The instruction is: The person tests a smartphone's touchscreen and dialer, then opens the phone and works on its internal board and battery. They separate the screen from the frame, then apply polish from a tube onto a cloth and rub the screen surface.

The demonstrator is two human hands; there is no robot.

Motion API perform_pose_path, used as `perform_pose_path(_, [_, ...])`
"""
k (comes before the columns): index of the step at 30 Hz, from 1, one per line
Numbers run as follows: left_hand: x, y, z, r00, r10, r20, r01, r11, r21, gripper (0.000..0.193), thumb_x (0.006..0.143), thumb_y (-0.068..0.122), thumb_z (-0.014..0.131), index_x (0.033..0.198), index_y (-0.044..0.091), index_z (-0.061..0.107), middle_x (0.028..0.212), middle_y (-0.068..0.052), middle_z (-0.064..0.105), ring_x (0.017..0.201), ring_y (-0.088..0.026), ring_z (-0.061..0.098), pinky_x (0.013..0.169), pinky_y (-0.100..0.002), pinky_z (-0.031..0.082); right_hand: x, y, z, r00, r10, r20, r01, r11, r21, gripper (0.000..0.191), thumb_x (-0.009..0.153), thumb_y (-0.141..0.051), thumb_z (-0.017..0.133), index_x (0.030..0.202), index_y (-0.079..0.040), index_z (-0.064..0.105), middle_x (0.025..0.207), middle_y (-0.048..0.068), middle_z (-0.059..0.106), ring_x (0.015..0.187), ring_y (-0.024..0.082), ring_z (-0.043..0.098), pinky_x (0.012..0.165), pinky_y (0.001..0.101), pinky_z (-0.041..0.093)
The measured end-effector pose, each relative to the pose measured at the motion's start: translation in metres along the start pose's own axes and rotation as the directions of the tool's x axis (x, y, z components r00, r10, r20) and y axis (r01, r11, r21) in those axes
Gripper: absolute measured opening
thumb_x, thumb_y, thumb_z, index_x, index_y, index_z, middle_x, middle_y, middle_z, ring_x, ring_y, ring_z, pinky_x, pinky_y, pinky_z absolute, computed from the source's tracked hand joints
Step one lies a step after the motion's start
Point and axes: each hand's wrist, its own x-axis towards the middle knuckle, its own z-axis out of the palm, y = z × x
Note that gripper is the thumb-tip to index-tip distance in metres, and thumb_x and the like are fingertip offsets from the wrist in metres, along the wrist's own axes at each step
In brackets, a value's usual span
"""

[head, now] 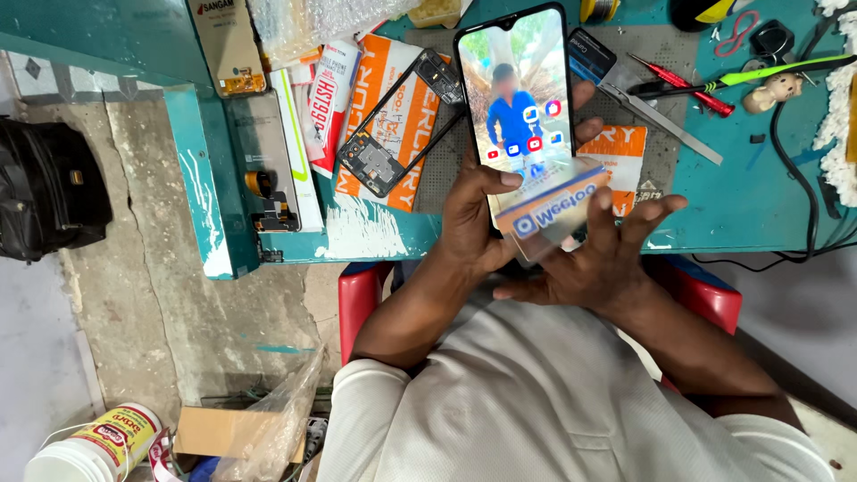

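My left hand (473, 223) grips a black smartphone (518, 98) from below, its screen lit and facing up, with the thumb resting on the lower part of the glass. My right hand (598, 254) has its fingers spread and pinches a clear protective film (553, 210) with a printed strip at the phone's bottom edge. The film looks partly lifted off the screen. Both hands hover above the front edge of a teal workbench (732, 196).
A bare phone frame (397, 125) lies on orange packets left of the phone. Tweezers, a red screwdriver (683, 85) and a green tool lie at the right. Display parts sit on a side shelf. A black bag (49, 192) and white tub (94, 446) stand on the floor.
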Motion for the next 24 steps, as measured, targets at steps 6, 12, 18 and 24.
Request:
perform_pose_path(6, [-0.002,-0.001,0.000,0.999,-0.024,0.034,0.023,1.000,0.016,0.088,0.084,0.002,0.055,0.165,0.012,0.021,0.163,-0.027,0.033,0.146,-0.040,0.042,0.112,-0.057,0.049,0.004,0.029,0.001,0.879,0.018,-0.476,0.064,0.986,0.156,0.075,0.093,-0.083,0.042,0.152,-0.036,0.044,0.170,0.015,0.022,0.156,0.044,0.017,0.121,0.0717,0.004])
perform_pose_path(12, [-0.005,-0.004,-0.005,0.998,-0.038,0.056,0.034,0.996,0.083,0.086,0.084,0.006,0.058,0.163,0.003,0.024,0.163,-0.029,0.031,0.147,-0.040,0.042,0.114,-0.054,0.049,0.006,0.038,-0.038,0.978,0.028,-0.208,0.055,0.923,0.382,0.062,0.092,-0.037,0.086,0.134,-0.026,0.041,0.131,-0.006,0.068,0.132,0.024,0.052,0.129,0.0573,0.005])
perform_pose_path(18, [-0.005,-0.004,-0.009,0.996,-0.067,0.063,0.069,0.997,-0.028,0.080,0.093,0.017,0.058,0.163,-0.001,0.023,0.165,-0.029,0.030,0.147,-0.038,0.043,0.110,-0.050,0.053,0.010,0.028,-0.038,0.964,-0.132,-0.229,0.206,0.918,0.338,0.045,0.100,-0.037,0.079,0.115,-0.024,0.038,0.112,-0.011,0.075,0.117,0.018,0.060,0.120,0.0519,0.021])
perform_pose_path(24, [-0.007,-0.004,-0.006,0.998,-0.046,0.042,0.044,0.998,0.049,0.083,0.087,0.006,0.055,0.164,0.001,0.023,0.164,-0.033,0.028,0.147,-0.041,0.043,0.111,-0.049,0.051,0.011,0.021,-0.033,0.958,-0.186,-0.217,0.257,0.895,0.365,0.045,0.100,-0.034,0.082,0.117,-0.020,0.043,0.110,-0.008,0.075,0.111,0.017,0.064,0.114,0.0521,0.028])
